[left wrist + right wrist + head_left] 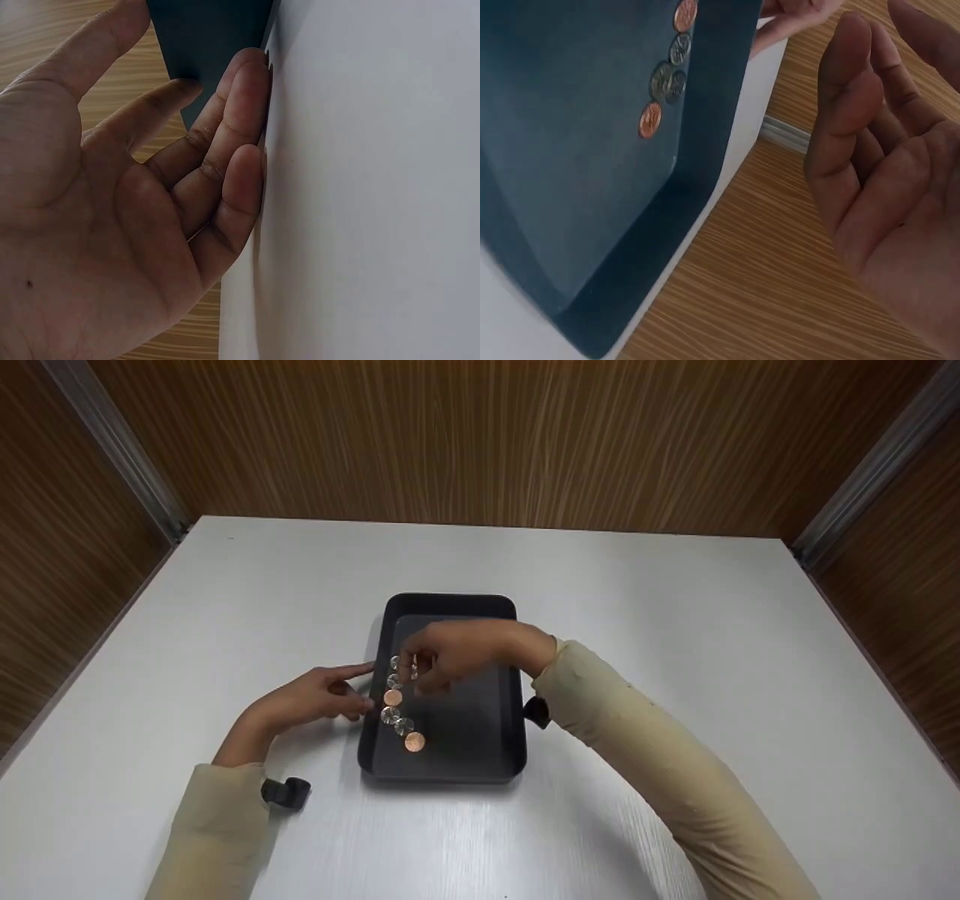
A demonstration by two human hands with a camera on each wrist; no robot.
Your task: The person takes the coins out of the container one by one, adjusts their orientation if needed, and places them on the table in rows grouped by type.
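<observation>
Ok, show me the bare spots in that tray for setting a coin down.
Free: the tray floor between the coin row and its right wall, down to the near wall. Crowded: the left wall, where the coins lie, the right hand hovers and the left hand touches outside.

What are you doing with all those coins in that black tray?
A person is lining up coins along the left side of a black tray on a white table. The right hand hovers over the far end of the row, fingers at the coins there; whether it holds one is hard to tell. The left hand rests on the table beside the tray, one finger pointing at its left wall. Some coins are copper, some silver.
</observation>
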